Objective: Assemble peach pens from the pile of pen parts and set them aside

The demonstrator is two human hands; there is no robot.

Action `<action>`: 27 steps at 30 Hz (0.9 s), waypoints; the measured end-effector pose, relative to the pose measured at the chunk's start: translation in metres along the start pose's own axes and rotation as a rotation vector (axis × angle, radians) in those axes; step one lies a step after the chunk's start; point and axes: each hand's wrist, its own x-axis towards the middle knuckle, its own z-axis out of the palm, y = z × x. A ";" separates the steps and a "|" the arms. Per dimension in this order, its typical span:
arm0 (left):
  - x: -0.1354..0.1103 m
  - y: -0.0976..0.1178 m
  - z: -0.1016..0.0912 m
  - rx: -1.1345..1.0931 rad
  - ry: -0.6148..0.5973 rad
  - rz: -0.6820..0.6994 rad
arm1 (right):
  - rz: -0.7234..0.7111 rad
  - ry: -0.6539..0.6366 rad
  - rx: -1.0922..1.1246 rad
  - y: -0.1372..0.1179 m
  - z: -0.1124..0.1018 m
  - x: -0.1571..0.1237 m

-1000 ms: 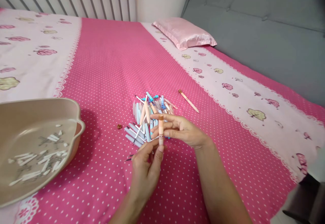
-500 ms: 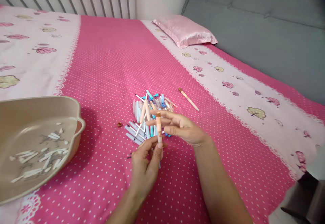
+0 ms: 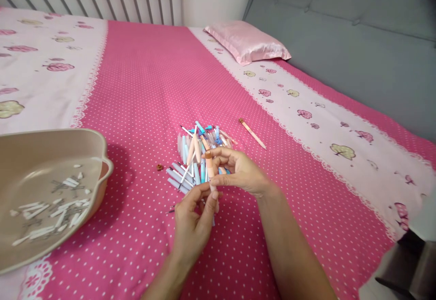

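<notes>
Both hands meet over the pink dotted bedsheet (image 3: 143, 86) and hold one peach pen barrel (image 3: 210, 167) nearly upright. My right hand (image 3: 238, 170) pinches its upper part with thumb and fingers. My left hand (image 3: 192, 220) grips its lower end with curled fingers; a thin refill seems to stick out below, partly hidden. Just behind the hands lies a pile of pen parts (image 3: 200, 152), blue, white and peach. One whole peach pen (image 3: 252, 134) lies apart to the right of the pile.
A beige plastic tray (image 3: 102, 164) at the left holds several small white and grey pen pieces. A tiny brown bit (image 3: 160, 167) lies between tray and pile. A pink pillow (image 3: 247, 41) rests at the far end by a grey padded headboard (image 3: 357, 41).
The peach barrel has tilted slightly left and sunk a little between the hands. My right fingers have curled tighter round it. The pile and tray have not moved.
</notes>
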 end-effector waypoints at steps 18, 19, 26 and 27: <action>0.003 0.004 -0.002 -0.142 -0.100 -0.047 | 0.062 -0.074 0.176 0.001 -0.003 -0.002; 0.003 0.005 -0.002 -0.151 -0.090 -0.056 | 0.066 -0.061 0.169 0.002 -0.003 -0.002; 0.004 0.011 -0.002 -0.152 -0.024 -0.113 | 0.149 -0.076 0.150 -0.004 0.003 -0.003; 0.005 0.012 -0.001 -0.150 -0.015 -0.109 | 0.156 -0.088 0.145 -0.005 0.003 -0.004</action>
